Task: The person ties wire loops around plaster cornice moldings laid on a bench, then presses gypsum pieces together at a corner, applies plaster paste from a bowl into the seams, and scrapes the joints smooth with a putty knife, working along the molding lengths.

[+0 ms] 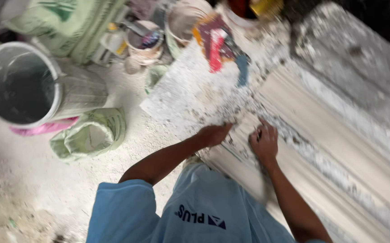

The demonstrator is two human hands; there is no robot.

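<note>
My left hand [215, 134] lies flat on the near edge of a long white plaster moulding [320, 135], fingers pointing right. It holds nothing. My right hand [263, 141] rests on the same moulding a hand's width to the right, with its fingers curled down onto the ridged surface. A small dark thing shows at its fingertips, but blur hides whether it is gripped. Crumbly white plaster debris [294, 135] runs along the moulding's groove just past both hands. My blue shirt [195, 211] fills the bottom of the view.
A speckled white slab [190, 94] lies beyond the hands, with a red and blue tool [219, 45] on it. On the dusty floor to the left stand a large grey bucket [19, 83], an open green-white sack [89, 135] and small tubs [144, 40]. A rough grey ledge [352, 58] runs along the right.
</note>
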